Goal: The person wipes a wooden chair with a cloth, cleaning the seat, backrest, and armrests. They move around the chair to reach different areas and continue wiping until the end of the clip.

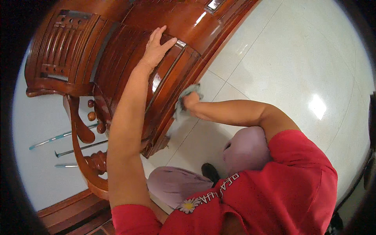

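Count: one bench (123,55), glossy slatted wood; one cloth (179,111), grey, crumpled. Left hand (155,50): fingers spread, grasping nothing, on bench. Right hand (191,101): closed around cloth, at bench's lower front edge.

Bench (121,55): reddish-brown wood, smooth, glossy finish – bright highlights along the edge strips. Slatted panel (64,47): wood, similar sheen. Curved armrest (95,188): wood, smooth, polished appearance. Wiping cloth (179,108): greyish fabric, matt, rumpled. Floor (290,58): pale tile, smooth, highly reflective – light mirrored clearly. Shirt (254,199): red fabric, matt. Trousers (174,184): mauve fabric, matt, creased.
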A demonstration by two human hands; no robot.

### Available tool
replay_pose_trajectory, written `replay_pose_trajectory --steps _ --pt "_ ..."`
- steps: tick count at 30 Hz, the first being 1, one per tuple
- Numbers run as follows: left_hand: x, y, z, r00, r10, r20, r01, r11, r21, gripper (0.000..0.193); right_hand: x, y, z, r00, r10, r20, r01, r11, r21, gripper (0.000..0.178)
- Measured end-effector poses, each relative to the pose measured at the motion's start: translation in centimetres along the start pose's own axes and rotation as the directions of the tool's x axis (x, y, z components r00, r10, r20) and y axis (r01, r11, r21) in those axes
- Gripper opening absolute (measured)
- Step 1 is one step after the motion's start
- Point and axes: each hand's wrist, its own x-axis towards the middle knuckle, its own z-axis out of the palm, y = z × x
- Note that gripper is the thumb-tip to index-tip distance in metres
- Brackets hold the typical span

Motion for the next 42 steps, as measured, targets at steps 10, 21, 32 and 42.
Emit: replay_pose_trajectory --steps 10,21,32,42 --pt "-13.0 -14.6 -7.0 0.959 -0.216 -0.186 0.25 0.951 0.182 0.07 5.2 -2.0 -12.8 0.842 -0.504 -0.191 0.516 0.857 0.015 0.032" --pt "-11.2 -13.3 -6.2 0.97 -0.152 -0.192 0.197 0.95 0.243 0.079 -5.3 -5.2 -12.8 0.44 -0.791 0.426 0.471 -0.201 -0.859 0.024" --pt "-12.1 -14.1 -5.5 0.956 -0.11 -0.273 0.196 0.929 0.313 0.081 -13.9 -0.5 6.3 0.26 -0.075 0.963 0.863 -0.43 -0.266 0.027" --pt "-11.5 -12.9 -5.4 0.955 -0.099 -0.28 0.187 0.934 0.306 0.08 -17.4 3.5 12.6 0.262 -0.112 0.959 0.956 -0.109 -0.274 0.036"
